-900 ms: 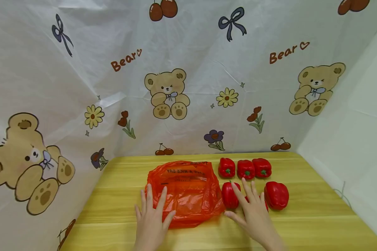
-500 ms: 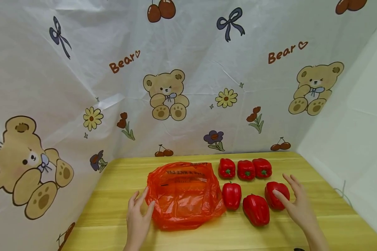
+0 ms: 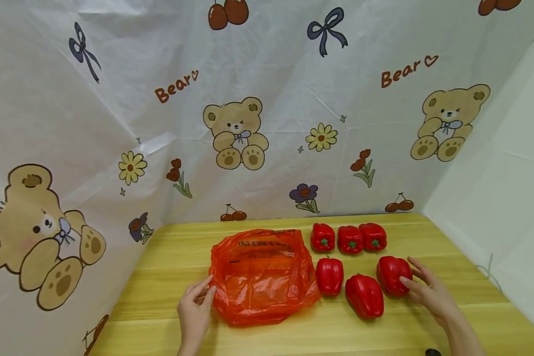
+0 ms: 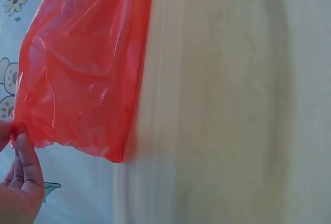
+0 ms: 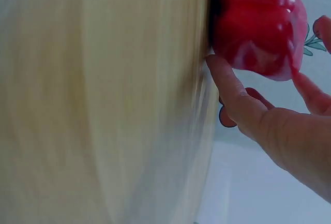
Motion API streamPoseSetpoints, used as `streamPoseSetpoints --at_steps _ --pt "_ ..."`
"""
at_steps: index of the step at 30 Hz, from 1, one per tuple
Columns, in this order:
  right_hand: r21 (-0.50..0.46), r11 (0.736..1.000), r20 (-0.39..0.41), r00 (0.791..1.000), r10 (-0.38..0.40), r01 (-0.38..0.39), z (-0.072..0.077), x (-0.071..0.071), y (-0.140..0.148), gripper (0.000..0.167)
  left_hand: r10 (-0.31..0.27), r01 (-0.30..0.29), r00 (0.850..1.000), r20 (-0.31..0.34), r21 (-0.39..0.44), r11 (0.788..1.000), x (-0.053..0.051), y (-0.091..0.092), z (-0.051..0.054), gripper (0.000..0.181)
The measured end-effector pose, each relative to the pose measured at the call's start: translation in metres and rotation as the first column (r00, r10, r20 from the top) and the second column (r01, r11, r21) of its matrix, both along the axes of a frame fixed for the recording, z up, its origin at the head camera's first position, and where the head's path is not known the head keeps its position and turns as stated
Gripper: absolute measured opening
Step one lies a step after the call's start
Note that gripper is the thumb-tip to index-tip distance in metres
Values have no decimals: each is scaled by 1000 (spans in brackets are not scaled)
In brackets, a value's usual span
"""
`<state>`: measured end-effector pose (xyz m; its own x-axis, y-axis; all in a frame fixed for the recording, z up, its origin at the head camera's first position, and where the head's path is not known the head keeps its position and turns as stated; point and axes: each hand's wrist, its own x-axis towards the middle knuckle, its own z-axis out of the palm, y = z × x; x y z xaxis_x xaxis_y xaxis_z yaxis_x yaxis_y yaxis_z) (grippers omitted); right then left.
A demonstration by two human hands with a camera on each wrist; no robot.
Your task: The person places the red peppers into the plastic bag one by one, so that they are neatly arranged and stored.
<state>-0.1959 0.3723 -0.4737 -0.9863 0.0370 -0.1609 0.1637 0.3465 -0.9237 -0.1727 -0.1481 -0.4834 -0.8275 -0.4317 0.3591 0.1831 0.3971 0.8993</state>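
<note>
A thin red-orange plastic bag [image 3: 264, 284] with dark print lies spread on the table's left half. My left hand [image 3: 193, 311] pinches its left edge between thumb and fingers, as the left wrist view shows on the bag [image 4: 77, 74]. At the far right of the front group sits a red bell pepper [image 3: 392, 277]. My right hand [image 3: 433, 299] is at its right side, thumb toward the front and fingers extended. In the right wrist view fingertips touch or nearly touch the glossy pepper [image 5: 258, 27]; no grip round it is visible.
More red bell peppers stand close by: one beside the bag [image 3: 330, 277], one tilted at the front [image 3: 365, 296], and three in a back row [image 3: 349, 240]. A bear-printed sheet [image 3: 285, 188] backs the wooden table [image 3: 160, 282]. A small dark object [image 3: 432, 352] shows at the bottom edge.
My right hand has moved right, from over the front pepper to the rightmost one. The left hand has shifted left off the bag's front and now pinches its left edge.
</note>
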Motion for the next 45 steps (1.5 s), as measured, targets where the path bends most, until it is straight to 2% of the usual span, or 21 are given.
streamPoseSetpoints --at_steps 3,8,20,27,37,45 --pt "-70 998 6 1000 8 -8 -5 0 1 77 8 -8 1000 13 43 999 1 1 -1 22" --pt "-116 993 2 1000 4 -3 -10 0 1 74 23 -26 999 31 79 997 2 3 -2 19" --pt "-191 980 26 998 -54 58 -13 -1 -1 67 44 -44 999 4 80 996 6 3 1 17" --pt "-176 982 36 997 -62 68 -13 -3 0 74 50 -54 998 44 91 994 5 3 1 18" --pt "-160 984 36 997 -72 77 -13 -5 3 79 48 -53 998 47 96 994 3 4 -1 17" --pt "-106 992 -4 997 -75 74 -9 -6 -1 80 40 -46 998 57 117 992 1 4 1 17"
